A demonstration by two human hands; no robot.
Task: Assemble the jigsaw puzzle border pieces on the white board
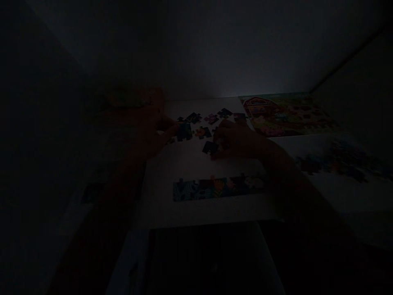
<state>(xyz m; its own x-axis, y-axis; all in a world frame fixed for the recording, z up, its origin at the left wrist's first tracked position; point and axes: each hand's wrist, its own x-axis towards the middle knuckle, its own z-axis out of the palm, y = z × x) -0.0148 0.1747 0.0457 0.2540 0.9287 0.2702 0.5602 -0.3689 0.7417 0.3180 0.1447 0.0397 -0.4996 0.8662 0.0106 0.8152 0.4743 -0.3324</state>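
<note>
The scene is very dark. The right hand [235, 139] reaches in from the lower right with the forearm slanting up toward the middle of the white table [190, 164], knuckles up and fingers curled downward onto a dark puzzle piece [210, 147] lying just under and to the left of its fingertips; whether they pinch it or only press on it cannot be told. The left hand [156, 131] comes in from the left, palm down, its fingers stretched toward the right and touching a dark piece [185, 132] at their tips; its grip cannot be told either. Loose pieces [211, 119] lie scattered just beyond both sets of fingers. Nearer the person than the fingers lies 1 joined strip of pieces [217, 188]. Beyond the right fingers, to their right, lies a colourful picture sheet [285, 114].
</note>
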